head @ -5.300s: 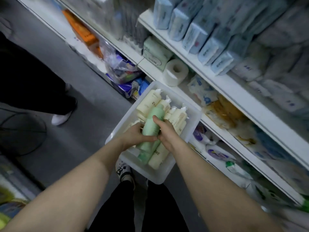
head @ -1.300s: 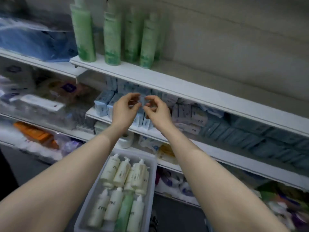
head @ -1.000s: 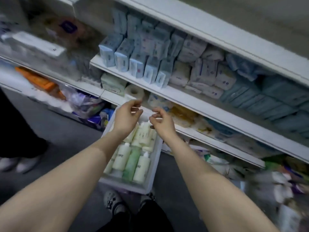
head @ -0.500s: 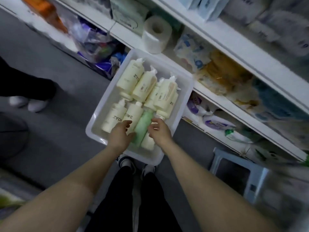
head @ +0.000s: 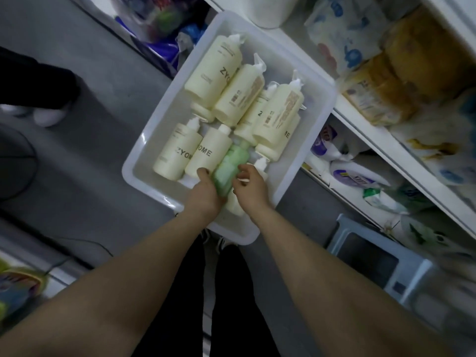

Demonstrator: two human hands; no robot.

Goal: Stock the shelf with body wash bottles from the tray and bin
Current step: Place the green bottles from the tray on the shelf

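A white plastic tray (head: pixel 144 150) sits on the floor below me with several cream ZYOME bottles (head: pixel 213 70) lying in it. Among them lies one green bottle (head: pixel 231 163), blurred by motion. My left hand (head: pixel 204 193) grips the green bottle's lower end, thumb on its left side. My right hand (head: pixel 248 186) hovers just right of that bottle with fingers loosely curled; whether it touches is unclear. A cream bottle lies partly hidden under both hands.
White shelves (head: pixel 365 135) with packaged goods run along the right. A paper roll (head: pixel 270 9) stands on the shelf beyond the tray. A grey-blue stool (head: pixel 381 258) stands at lower right. Another person's leg and white shoe (head: pixel 49 115) are at the left.
My view dropped from the shelf with green bottles to the tray. Both hands came down into it, and my left hand has closed around the green bottle, which is shifting.
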